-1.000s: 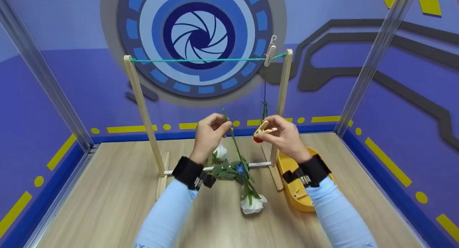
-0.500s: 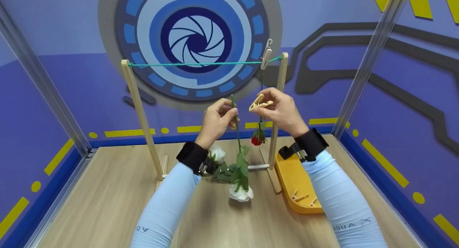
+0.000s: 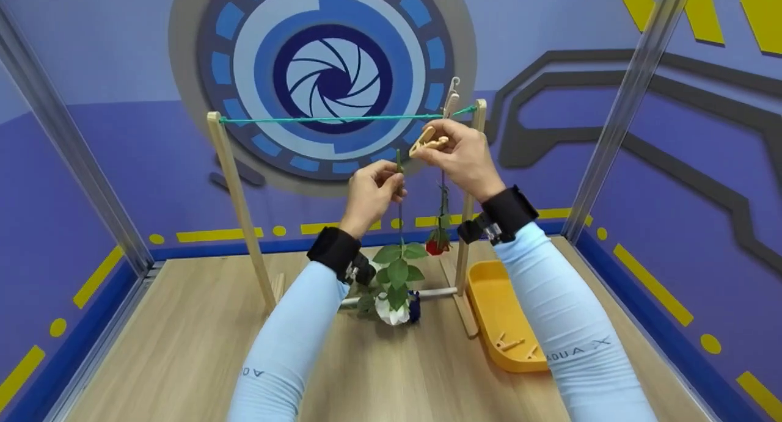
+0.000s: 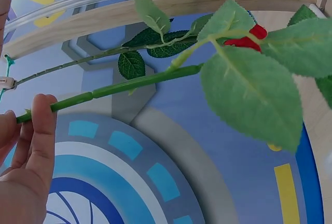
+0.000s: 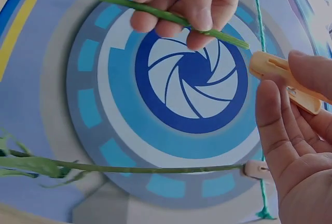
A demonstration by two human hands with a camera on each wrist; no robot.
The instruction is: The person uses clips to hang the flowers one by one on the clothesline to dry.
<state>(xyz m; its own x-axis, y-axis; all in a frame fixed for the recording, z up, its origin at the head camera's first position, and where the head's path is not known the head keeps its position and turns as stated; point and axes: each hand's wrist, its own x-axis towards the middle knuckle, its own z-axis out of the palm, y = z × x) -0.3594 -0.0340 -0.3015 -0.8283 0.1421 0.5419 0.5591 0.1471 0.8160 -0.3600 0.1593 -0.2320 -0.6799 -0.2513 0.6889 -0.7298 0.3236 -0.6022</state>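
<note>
My left hand pinches the stem of a white rose near its cut end, so the bloom hangs downward. Its green leaves spread across the left wrist view. Between the fingers of my right hand is a light wooden-coloured clothespin, close to the stem's tip in the right wrist view. Just behind that hand, a pale clothespin on the green string holds a red rose upside down by its stem.
A wooden frame carries the string between two posts. At the right stands a yellow tray with several clothespins inside. Behind the hanging white rose, a blue flower and more leaves lie by the frame's white lower bar.
Both hands have risen toward the string, the right one higher and slightly left. The white rose has swung from slanting to hanging straight down, its bloom lifted and shifted left.
</note>
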